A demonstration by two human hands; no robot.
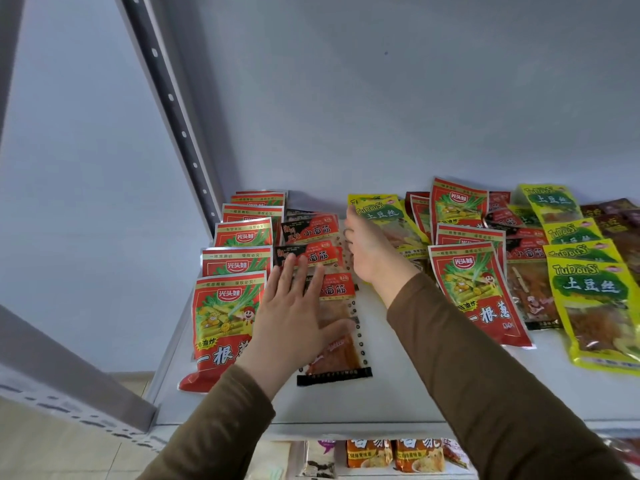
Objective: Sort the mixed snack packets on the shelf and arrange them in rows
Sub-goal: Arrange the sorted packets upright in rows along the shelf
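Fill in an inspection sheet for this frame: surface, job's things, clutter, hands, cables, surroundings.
Surface: white shelf, bare strip along its front edge.
Job's things: red packets in an overlapping row at left; black-and-red packets in a row beside them; yellow-green packet behind the right hand.
Clutter: mixed pile of red, black and yellow packets at right, unsorted.
Hands: left hand flat on the black-and-red row; right hand at the yellow-green packet, grip hidden.
Cables: nothing seen.
Surroundings: perforated upright; lower shelf packets.
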